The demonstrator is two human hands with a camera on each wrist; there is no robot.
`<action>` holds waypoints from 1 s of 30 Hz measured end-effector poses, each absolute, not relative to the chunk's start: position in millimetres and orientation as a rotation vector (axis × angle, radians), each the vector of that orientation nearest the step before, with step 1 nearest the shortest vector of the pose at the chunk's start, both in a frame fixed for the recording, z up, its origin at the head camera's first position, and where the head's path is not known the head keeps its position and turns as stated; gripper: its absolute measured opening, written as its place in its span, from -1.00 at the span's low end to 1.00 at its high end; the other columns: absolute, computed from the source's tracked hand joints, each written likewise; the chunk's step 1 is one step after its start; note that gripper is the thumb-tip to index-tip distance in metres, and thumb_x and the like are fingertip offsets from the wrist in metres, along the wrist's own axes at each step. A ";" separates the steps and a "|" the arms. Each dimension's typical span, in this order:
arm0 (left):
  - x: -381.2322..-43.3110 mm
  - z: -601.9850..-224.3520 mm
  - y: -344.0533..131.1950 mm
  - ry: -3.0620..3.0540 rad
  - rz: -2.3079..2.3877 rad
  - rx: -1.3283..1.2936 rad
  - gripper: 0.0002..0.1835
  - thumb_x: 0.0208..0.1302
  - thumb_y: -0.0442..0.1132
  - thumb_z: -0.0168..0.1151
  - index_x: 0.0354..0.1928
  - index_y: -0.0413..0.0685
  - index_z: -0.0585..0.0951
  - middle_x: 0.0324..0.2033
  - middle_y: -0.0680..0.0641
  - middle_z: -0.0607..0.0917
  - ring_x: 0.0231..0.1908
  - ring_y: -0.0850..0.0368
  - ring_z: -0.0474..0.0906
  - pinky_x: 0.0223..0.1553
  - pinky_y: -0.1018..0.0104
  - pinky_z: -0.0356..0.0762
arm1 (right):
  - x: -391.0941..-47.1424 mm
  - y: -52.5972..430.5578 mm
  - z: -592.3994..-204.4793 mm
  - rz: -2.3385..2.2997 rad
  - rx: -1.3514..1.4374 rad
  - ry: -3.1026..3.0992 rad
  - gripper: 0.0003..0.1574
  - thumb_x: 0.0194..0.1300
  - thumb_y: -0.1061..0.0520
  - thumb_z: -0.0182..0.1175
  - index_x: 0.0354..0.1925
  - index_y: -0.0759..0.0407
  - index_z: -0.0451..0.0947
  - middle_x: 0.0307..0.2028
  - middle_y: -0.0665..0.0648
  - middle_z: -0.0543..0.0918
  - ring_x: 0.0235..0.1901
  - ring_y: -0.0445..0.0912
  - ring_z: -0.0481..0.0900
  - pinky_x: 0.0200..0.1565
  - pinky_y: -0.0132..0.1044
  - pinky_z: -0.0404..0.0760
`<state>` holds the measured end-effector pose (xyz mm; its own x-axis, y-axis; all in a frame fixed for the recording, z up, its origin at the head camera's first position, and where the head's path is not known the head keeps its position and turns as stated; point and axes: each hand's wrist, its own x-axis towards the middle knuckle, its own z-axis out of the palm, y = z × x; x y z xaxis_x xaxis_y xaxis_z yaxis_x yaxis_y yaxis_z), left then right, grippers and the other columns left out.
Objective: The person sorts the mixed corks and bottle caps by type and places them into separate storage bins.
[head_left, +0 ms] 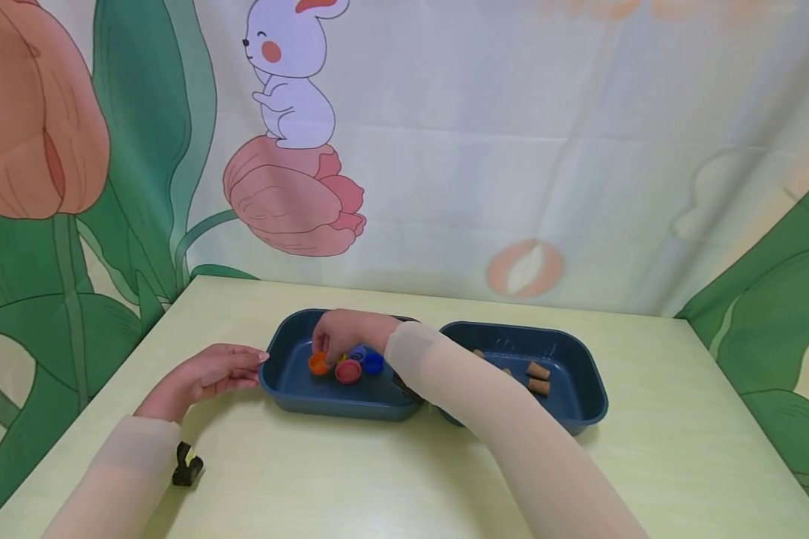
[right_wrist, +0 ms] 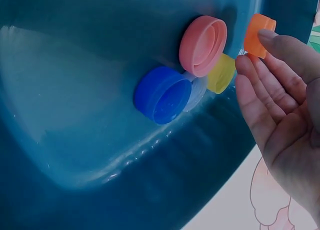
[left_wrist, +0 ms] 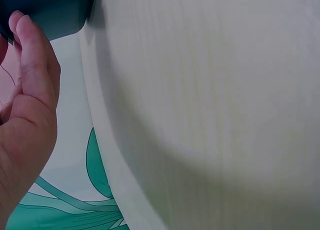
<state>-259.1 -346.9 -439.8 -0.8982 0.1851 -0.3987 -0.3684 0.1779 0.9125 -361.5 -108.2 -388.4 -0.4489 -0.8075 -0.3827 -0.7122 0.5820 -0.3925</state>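
In the left blue tray [head_left: 350,409], my right hand [head_left: 347,332] pinches an orange bottle cap [right_wrist: 259,35] between thumb and fingers. Beside it lie a pink cap [right_wrist: 202,46], a dark blue cap [right_wrist: 162,95], a yellow cap [right_wrist: 221,74] and a pale purple cap [right_wrist: 196,92], grouped closely together. My left hand [head_left: 219,372] holds the tray's left edge, thumb at the rim and fingers against the outer wall. The left wrist view shows those fingers [left_wrist: 32,55] touching the tray's outside.
A second blue tray [head_left: 583,374] stands just right of the first, holding several corks [head_left: 538,386]; my right forearm crosses over it. A small black clip-like object [head_left: 187,466] sits by my left wrist. A printed curtain [head_left: 445,187] hangs behind the table.
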 end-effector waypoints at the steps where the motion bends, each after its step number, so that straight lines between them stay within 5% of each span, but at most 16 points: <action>1: -259.0 -440.0 -346.7 2.039 1.769 -0.173 -0.75 0.55 -0.18 0.13 0.03 -0.22 0.63 -0.40 0.13 0.76 -0.36 0.30 0.69 -0.16 0.48 0.75 | -361.4 -108.3 -388.9 -0.233 -1.209 2.276 -0.69 0.36 0.21 0.32 0.06 0.19 0.65 0.00 0.15 0.73 -0.21 -0.13 0.56 -0.11 -0.45 0.64; 11: -258.1 -440.8 -347.5 2.025 1.776 -0.167 -0.80 0.55 -0.20 0.12 -0.03 -0.15 0.65 -0.40 0.13 0.76 -0.35 0.31 0.70 -0.17 0.49 0.75 | -358.6 -113.4 -391.6 -0.162 -1.231 2.265 -0.78 0.36 0.22 0.32 -0.02 0.20 0.68 -0.13 0.08 0.69 -0.29 -0.16 0.51 -0.18 -0.44 0.60; 30: -258.1 -439.9 -348.1 2.037 1.761 -0.154 -0.73 0.56 -0.19 0.10 0.06 -0.24 0.62 -0.39 0.13 0.78 -0.35 0.31 0.70 -0.18 0.49 0.75 | -361.5 -114.4 -385.6 -0.163 -1.229 2.222 -0.71 0.42 0.20 0.27 0.08 0.15 0.72 0.03 0.11 0.76 -0.24 -0.18 0.63 -0.08 -0.44 0.71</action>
